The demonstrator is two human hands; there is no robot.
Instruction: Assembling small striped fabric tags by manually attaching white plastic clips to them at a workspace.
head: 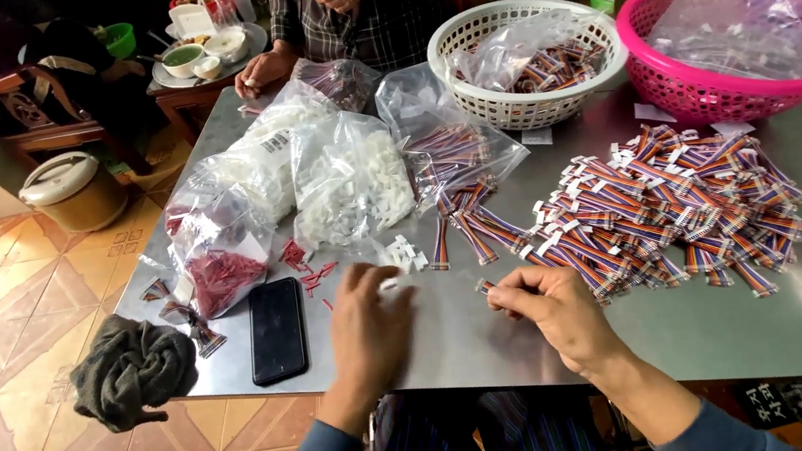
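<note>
In the head view, the left hand (364,322) rests on the near part of the grey metal table (454,340), fingers curled down with the tips pinched on a small white connector housing (389,283); a few more loose white housings (404,253) lie just beyond it. The right hand (554,311) sits to its right, thumb and forefinger pressed together on the end of a short ribbon cable (485,287), though the piece is so small that I cannot tell for sure how much of it is held. Just right of that hand spreads a big heap of striped ribbon cables (665,205). The risk, as I judge it, lies in the tiny parts: a housing slipping from the pinch could skid across the smooth metal and off the near edge to the tiled floor. The black phone (276,329) lies near that edge to the left, beside a dark cloth (133,371) hanging half off the corner, and a careless elbow could send either down. The scattered red pieces (311,271) by the open bag of red parts (219,246) could mix with the white housings.
</note>
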